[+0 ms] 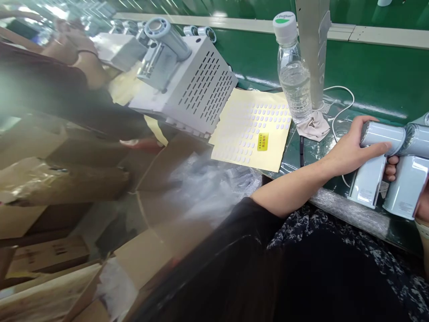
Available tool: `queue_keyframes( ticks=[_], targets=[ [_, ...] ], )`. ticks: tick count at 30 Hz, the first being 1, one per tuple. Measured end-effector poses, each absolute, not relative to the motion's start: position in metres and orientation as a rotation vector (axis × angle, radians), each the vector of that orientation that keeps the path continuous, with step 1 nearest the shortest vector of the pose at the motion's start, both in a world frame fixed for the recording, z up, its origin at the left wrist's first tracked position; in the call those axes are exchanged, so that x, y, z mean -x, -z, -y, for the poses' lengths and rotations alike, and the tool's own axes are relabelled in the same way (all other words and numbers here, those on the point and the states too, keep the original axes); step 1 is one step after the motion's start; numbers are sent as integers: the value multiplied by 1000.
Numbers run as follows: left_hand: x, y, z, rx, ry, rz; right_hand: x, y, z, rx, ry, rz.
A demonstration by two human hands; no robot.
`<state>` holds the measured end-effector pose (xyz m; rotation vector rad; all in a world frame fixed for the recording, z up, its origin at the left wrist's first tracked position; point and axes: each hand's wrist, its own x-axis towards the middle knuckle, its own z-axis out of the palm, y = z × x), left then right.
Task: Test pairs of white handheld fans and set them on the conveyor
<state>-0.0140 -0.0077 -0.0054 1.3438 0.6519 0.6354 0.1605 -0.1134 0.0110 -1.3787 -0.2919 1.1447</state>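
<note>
My left hand is wrapped round a glossy pale-grey housing, a box-shaped body with a cylinder across its top. The thumb lies on the cylinder, and fingertips show behind the body. A second housing of the same kind stands close beside it at the right edge. My right hand is mostly cut off by the frame; the visible part is against the second housing's side, its fingers out of sight. Left of my hands, a yellow sheet of small white stickers lies on the green-topped bench.
A water bottle stands on a crumpled cloth beside a post and white cable. Another housing rests on a slotted white box. An open carton holds plastic bags. A co-worker's arm blurs at left.
</note>
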Motion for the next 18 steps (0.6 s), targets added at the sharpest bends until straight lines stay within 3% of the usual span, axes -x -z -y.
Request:
queue_keyframes(
  ticks=[18],
  targets=[
    [16, 0, 17, -1735, -762, -623, -150, -14, 117, 1149, -1028, 539]
  ],
)
